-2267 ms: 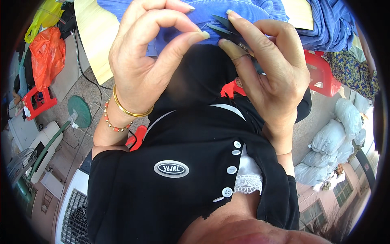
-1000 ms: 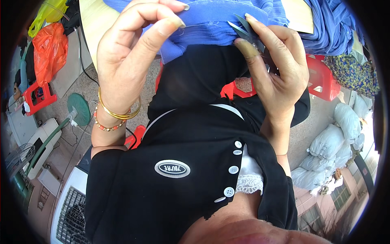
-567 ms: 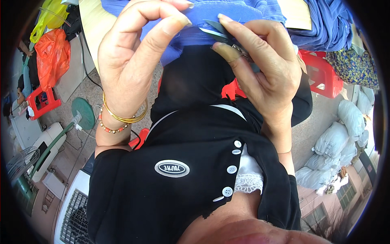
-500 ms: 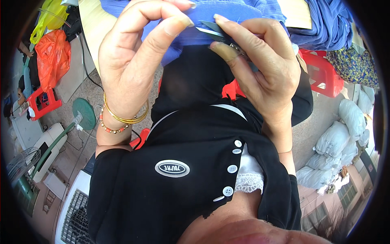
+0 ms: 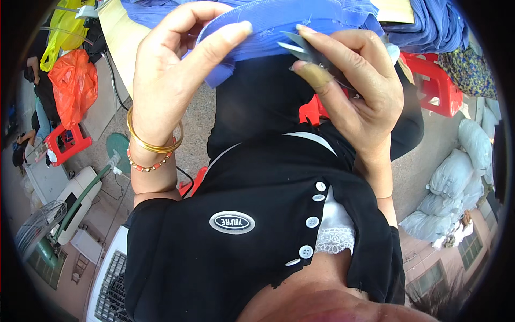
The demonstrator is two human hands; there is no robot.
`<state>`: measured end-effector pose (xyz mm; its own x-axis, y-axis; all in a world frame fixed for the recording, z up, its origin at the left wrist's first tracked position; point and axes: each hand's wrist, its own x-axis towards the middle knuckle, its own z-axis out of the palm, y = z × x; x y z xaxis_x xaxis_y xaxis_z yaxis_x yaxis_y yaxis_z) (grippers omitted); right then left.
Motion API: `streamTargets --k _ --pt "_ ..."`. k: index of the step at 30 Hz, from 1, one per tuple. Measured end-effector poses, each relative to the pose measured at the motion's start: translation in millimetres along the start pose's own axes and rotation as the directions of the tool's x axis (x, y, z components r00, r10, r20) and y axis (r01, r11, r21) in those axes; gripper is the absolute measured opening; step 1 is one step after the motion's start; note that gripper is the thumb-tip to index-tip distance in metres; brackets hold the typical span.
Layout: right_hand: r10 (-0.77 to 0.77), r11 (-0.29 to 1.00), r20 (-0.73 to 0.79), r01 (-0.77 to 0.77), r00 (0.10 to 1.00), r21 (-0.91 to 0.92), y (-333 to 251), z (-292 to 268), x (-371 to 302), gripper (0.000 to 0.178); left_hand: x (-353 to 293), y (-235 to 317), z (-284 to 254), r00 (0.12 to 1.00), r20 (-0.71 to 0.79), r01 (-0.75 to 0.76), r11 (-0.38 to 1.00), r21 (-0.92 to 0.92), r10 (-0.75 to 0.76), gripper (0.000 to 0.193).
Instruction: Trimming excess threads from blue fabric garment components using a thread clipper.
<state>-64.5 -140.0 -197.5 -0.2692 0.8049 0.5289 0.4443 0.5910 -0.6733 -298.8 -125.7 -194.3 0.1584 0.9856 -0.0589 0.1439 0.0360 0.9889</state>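
My left hand [image 5: 171, 75] pinches the edge of a blue ribbed fabric piece [image 5: 279, 24] between thumb and fingers, with gold and bead bangles on the wrist. Small metal thread snips [image 5: 303, 47] sit in my right hand [image 5: 354, 91], their blades pointing left against the fabric's lower edge. The two hands are close together at the top of the view, above my black buttoned top [image 5: 257, 214].
A pale work table [image 5: 115, 37] lies at upper left with more blue cloth [image 5: 434, 24] piled at upper right. Red plastic stools [image 5: 437, 80] [image 5: 67, 144], an orange bag [image 5: 75, 86], a yellow bag, a fan [image 5: 37, 231] and white sacks [image 5: 456, 177] stand around.
My right hand has brought the snips back up to the fabric edge and shifted slightly left. My left hand has re-pinched the blue fabric, its thumb now stretched along the edge.
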Motion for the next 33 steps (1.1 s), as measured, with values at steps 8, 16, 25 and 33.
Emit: streamTargets --k 8,16,25,33 --pt "-0.004 1.0 0.021 0.004 1.0 -0.021 -0.6 2.5 -7.0 0.043 1.4 3.6 -0.2 0.999 0.043 -0.003 0.966 -0.258 0.015 0.019" --pt "-0.004 1.0 0.014 0.004 1.0 0.006 -1.9 4.4 -5.5 0.044 0.1 8.8 14.2 0.999 -0.008 0.034 0.923 -0.382 -0.04 0.02" --pt "0.013 1.0 0.018 -0.013 1.0 0.026 -2.4 5.9 -3.9 0.043 -0.1 8.0 15.6 0.998 -0.025 0.04 0.918 -0.394 -0.054 0.02" --pt "-0.004 0.999 0.006 0.004 1.0 0.036 -1.5 2.6 -1.7 0.043 -0.1 5.7 16.5 0.999 -0.027 0.029 0.919 -0.392 -0.043 0.02"
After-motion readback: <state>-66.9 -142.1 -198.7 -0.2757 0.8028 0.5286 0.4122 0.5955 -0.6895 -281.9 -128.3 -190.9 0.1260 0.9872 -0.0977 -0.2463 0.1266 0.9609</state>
